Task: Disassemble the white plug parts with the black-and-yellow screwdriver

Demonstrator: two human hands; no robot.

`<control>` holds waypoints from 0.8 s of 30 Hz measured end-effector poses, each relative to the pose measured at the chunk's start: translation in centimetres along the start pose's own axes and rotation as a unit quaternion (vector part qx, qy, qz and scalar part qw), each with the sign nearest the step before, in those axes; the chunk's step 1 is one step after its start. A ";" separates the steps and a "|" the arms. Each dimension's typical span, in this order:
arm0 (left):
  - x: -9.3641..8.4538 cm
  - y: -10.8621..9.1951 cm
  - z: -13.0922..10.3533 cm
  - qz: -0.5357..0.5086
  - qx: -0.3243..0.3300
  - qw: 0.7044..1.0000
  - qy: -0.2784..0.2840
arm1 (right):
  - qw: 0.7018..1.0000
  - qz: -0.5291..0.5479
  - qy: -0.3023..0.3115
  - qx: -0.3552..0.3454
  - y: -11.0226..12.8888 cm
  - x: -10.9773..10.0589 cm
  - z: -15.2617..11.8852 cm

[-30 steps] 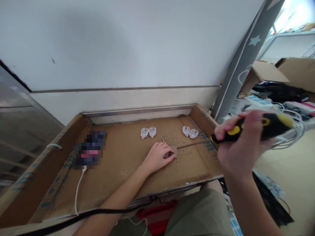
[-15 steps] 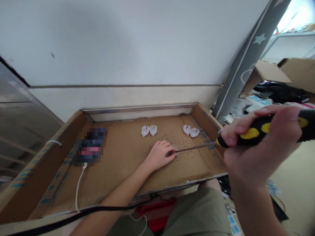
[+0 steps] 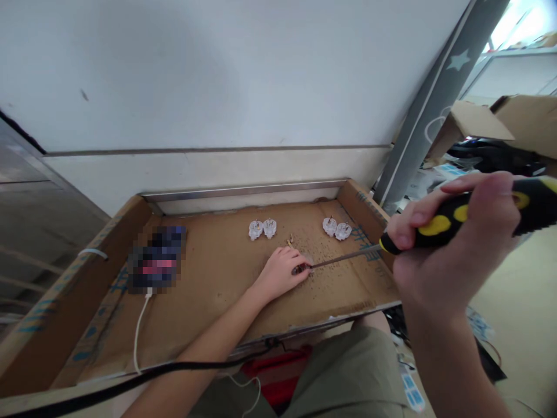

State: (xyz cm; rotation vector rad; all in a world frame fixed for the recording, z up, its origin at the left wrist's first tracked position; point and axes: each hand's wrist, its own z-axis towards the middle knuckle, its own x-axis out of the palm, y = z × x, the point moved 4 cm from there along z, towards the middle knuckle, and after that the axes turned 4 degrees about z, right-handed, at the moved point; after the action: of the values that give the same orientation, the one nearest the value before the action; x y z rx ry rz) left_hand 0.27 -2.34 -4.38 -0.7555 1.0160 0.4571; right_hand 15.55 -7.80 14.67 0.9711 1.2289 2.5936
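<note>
While gripped, screwdriver (image 3: 456,223) in fist

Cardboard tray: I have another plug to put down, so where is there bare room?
Bare cardboard lies between the device and the left hand, and along the tray's near edge under the forearm. It is crowded around the screwdriver tip, with specks and two plug pairs behind.

We see both our forearms bare, no sleeves reaching the wrists, and no rings, watch or gloves on our left hand (image 3: 278,274) or right hand (image 3: 452,244). Our lap shows olive-khaki trousers (image 3: 348,377) of plain, lightly creased cloth.
</note>
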 end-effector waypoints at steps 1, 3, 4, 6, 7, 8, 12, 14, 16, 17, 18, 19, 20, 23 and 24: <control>0.0 0.0 0.0 0.000 -0.001 1.000 0.001 | 1.000 0.001 -0.001 0.003 0.0 0.0 0.0; 0.0 0.1 0.0 0.000 -0.001 1.000 0.002 | 1.000 0.000 0.001 0.005 -0.1 0.1 0.0; 0.1 0.1 -0.1 0.001 0.000 1.000 0.002 | 1.000 0.000 0.001 0.005 -0.1 0.1 0.0; 0.1 0.0 -0.1 0.001 0.002 1.000 0.000 | 1.000 0.000 0.000 -0.008 0.0 0.1 0.1; 0.1 0.0 -0.1 0.001 0.002 1.000 0.000 | 1.000 -0.001 -0.001 -0.016 0.1 0.1 0.2; 0.1 0.0 -0.1 0.000 0.002 1.000 -0.001 | 1.000 -0.001 -0.003 -0.023 0.1 0.1 0.3; 0.0 -0.1 0.0 0.000 0.000 1.000 0.003 | 0.999 -0.004 -0.006 -0.036 0.0 0.0 0.7; -0.1 -0.2 0.1 -0.003 -0.001 1.000 0.006 | 0.999 -0.005 -0.007 -0.031 0.0 -0.1 0.8; -0.1 -0.2 0.1 -0.005 -0.002 1.000 0.006 | 1.000 -0.006 -0.009 -0.028 -0.1 -0.1 0.8; -0.2 -0.3 0.1 -0.005 -0.002 1.000 0.006 | 1.000 -0.006 -0.009 -0.024 -0.1 -0.1 0.8; -0.2 -0.3 0.1 -0.006 -0.001 1.000 0.006 | 1.000 -0.006 -0.007 -0.020 -0.1 -0.1 0.8; -0.2 -0.3 0.0 -0.005 -0.001 1.000 0.006 | 1.000 -0.006 -0.006 -0.016 -0.1 -0.1 0.8; -0.2 -0.2 0.0 -0.005 0.000 1.000 0.007 | 1.000 -0.006 -0.005 -0.013 -0.1 -0.1 0.8; -0.2 -0.2 0.0 -0.003 0.001 1.000 0.006 | 1.000 -0.003 -0.004 -0.013 -0.1 0.0 0.8; -0.2 -0.2 0.0 -0.001 0.001 1.000 0.006 | 1.000 -0.001 -0.004 -0.014 -0.1 0.0 0.8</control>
State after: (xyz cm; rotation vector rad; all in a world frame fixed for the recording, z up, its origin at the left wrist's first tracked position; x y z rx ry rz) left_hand 0.33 -2.46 -4.17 -0.7581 1.0258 0.4494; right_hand 15.99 -7.17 14.95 0.9733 1.1884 2.5950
